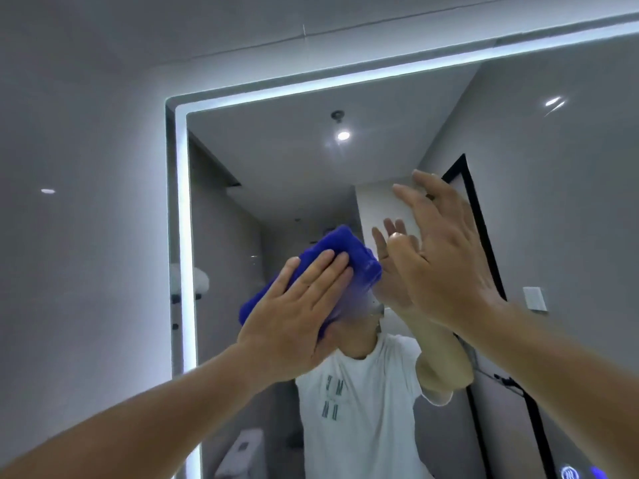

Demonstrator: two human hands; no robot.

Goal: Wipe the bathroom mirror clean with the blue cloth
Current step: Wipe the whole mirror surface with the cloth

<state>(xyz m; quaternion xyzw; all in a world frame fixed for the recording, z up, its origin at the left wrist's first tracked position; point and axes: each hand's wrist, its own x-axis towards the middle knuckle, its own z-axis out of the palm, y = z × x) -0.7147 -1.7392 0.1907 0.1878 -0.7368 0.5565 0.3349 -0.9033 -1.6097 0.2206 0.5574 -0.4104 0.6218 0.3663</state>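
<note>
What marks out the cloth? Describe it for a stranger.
Find the big mirror with the lit border. Near its left side, the left hand presses a folded cloth on the glass. Its vivid blue sets it apart from the grey wall and the empty right hand.

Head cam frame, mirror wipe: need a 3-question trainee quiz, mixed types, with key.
1. Multiple choice: which hand presses the blue cloth against the mirror? A) left B) right C) both
2. True or false: the right hand grips a spray bottle.
3. Fill in: in this view the mirror's lit strip runs along its top edge and its ___ edge.
Key: 1. A, the left hand lies flat on the blue cloth. 2. False, it is open and empty. 3. left.
</note>
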